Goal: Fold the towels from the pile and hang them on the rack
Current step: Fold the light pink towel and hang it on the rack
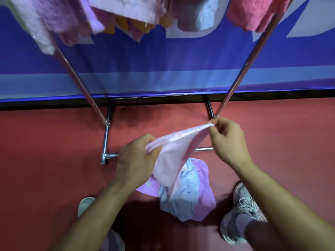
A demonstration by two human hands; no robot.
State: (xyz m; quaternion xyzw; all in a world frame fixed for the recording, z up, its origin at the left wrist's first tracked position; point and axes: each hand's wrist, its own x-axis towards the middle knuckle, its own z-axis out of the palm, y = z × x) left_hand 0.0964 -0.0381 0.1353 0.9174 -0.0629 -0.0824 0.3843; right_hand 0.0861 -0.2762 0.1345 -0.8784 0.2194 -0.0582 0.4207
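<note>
my left hand (137,156) grips one corner of a pale pink towel (172,153), fingers curled tight round a bunch of cloth. my right hand (228,140) pinches the other corner between thumb and forefinger, the remaining fingers curled in loosely behind.

the towel is soft and fleecy with a faint raised pattern. its top edge is stretched between my hands, running from lower left up to upper right, and that is its long axis. the rest sags below in a loose, rounded fold that hangs downward.

directly beneath it the pile (186,196) lies on the red carpet floor (45,151) between my pale trainers (244,201). it is a crumpled heap of lilac and light blue cloth. the hanging fold overlaps the pile from this view, and i cannot tell whether they touch.

just beyond my hands stands the rack (241,73), made of shiny round metal tubes. its rectangular base sits on the floor, and two poles slant up and outward. along the top hang fluffy towels: a lilac towel (54,19) on the left, a pale blue towel (204,17) near the middle, and a coral towel (253,13) on the right. a smooth blue banner (163,60) fills the wall behind.
</note>
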